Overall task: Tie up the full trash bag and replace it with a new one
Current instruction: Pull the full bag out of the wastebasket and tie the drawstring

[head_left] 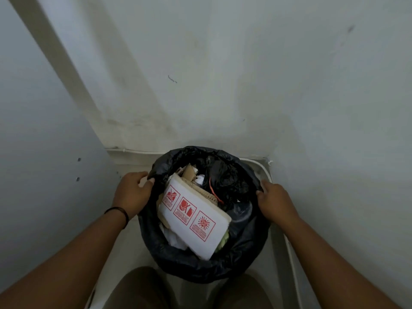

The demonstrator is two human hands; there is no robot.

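Note:
A full black trash bag (200, 266) sits in a round bin in the corner, its rim folded over the bin's edge. On top of the waste lies a white box with red warning symbols (196, 221), beside cardboard scraps and crumpled black plastic. My left hand (131, 190) grips the bag's rim on the left side, thumb over the edge. On the right side, my right hand (274, 199) holds the rim in the same way. The bin itself is hidden under the bag.
White walls close in at the back (223, 85) and on both sides. The bin stands on a pale floor (133, 241) with a skirting strip at the right (289, 253). My knees (142, 288) are just in front of the bin.

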